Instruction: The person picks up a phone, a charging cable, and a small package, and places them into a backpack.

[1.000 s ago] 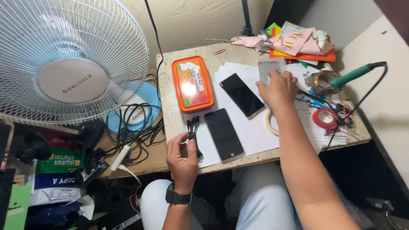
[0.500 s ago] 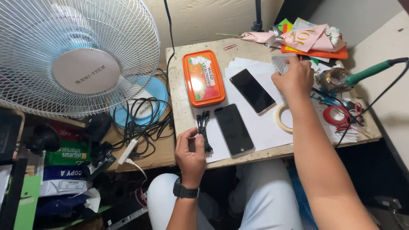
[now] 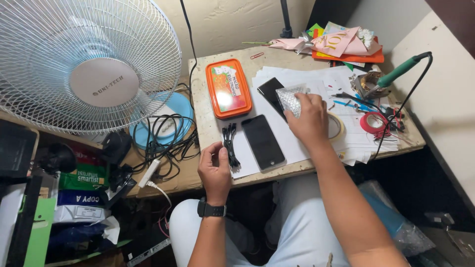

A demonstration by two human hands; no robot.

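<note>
Holding now: the right hand (image 3: 309, 116), centre of the frame, is closed round a small bubble-wrap packet (image 3: 291, 98), fingers pinching its lower edge.
Packet place: lifted just above the far black phone (image 3: 269, 89), covering its lower end; whether it touches the glass I cannot tell.
Left hand (image 3: 215, 168): lower centre, fingers curled loosely at the table edge, just beside a bundled black cable (image 3: 230, 146); it seems to grip nothing, though the thumb side is hidden.
Near things: a second black phone (image 3: 263, 142) lies on white paper (image 3: 316, 79) between the two hands; a tape roll (image 3: 337, 126) sits under the right wrist.
Further out: orange lidded box (image 3: 228, 88) at upper centre, soldering iron (image 3: 396, 74) at upper right, fan (image 3: 86, 64) at upper left.
Risk: the thin pinch on slick wrap could let the packet slide onto the phone screen; a sweeping wrist could nudge the tape roll off the crowded desk edge.
</note>
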